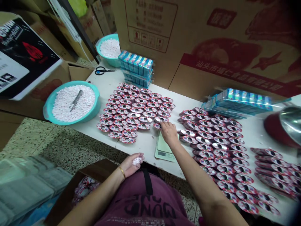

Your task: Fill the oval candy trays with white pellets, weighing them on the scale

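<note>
My left hand is cupped palm-up near my lap, holding a small heap of white pellets. My right hand reaches forward over the white table, fingertips pinched at a small oval blister toy pack at the near right end of the left-hand group. That group of oval packs lies in neat rows. A second, larger group of oval packs spreads to the right. A small digital scale lies under my right wrist.
A teal bowl of white pellets with a metal scoop sits at the table's left corner; another teal bowl is behind. Scissors, stacked blue boxes and blue packs lie at the back. Cardboard cartons wall the far side. A lamp stands right.
</note>
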Available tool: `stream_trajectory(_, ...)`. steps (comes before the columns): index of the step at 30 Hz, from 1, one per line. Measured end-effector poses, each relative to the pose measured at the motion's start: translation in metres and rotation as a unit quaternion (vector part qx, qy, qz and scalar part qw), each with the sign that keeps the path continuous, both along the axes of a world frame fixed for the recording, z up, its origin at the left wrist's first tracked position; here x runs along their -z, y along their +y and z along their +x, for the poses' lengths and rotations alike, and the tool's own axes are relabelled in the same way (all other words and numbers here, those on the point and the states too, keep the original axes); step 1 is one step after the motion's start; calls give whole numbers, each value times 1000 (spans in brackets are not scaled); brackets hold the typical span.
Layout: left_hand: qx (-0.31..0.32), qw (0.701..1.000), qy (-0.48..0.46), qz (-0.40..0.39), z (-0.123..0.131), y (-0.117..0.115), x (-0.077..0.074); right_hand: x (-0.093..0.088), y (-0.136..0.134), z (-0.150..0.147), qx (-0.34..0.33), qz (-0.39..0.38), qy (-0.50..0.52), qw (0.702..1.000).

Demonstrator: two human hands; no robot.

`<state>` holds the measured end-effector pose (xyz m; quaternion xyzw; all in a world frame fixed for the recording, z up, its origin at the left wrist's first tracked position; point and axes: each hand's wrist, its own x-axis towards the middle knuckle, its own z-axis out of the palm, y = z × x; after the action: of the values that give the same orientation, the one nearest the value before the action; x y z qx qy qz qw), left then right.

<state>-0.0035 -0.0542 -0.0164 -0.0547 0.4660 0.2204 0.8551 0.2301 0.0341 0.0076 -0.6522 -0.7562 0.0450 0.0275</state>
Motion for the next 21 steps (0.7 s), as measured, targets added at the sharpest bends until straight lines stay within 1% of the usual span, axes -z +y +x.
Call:
stream_trajectory(2,-7,1000,6,5,-5,-1,-1,10,14,-9,5,0,-2,1000)
stream_trajectory(3,-9,1000,7,7,-8,-1,-1,15,16,-10,5,-1,2,1000)
stream_trajectory(5,-8,1000,7,9,-11,-2,1,23,8,-3,9,4,16,1000)
stream_trajectory(7,-1,1000,7,12,-13,-2,5,26,-14,15,41,23,23,999)
stream_trajectory(9,14,1000,11,15,-11,-1,9,24,-44,40,118,44,2,992)
stream_trajectory(11,39,999,14,20,-5,2,11,23,-71,66,201,45,-46,977)
stream_trajectory(13,69,997,13,36,7,8,12,23,-88,86,246,21,-98,964)
stream_trajectory(14,84,995,15,49,16,13,12,23,-93,93,249,5,-116,961)
stream_trajectory(16,117,988,43,88,36,27,15,23,-97,101,229,-17,-133,964)
stream_trajectory(17,135,981,74,115,47,35,17,21,-99,103,214,-18,-134,967)
stream_trajectory(19,180,957,151,171,69,51,24,13,-105,104,188,-2,-126,974)
stream_trajectory(21,203,941,187,198,91,66,33,0,-119,105,178,20,-117,977)
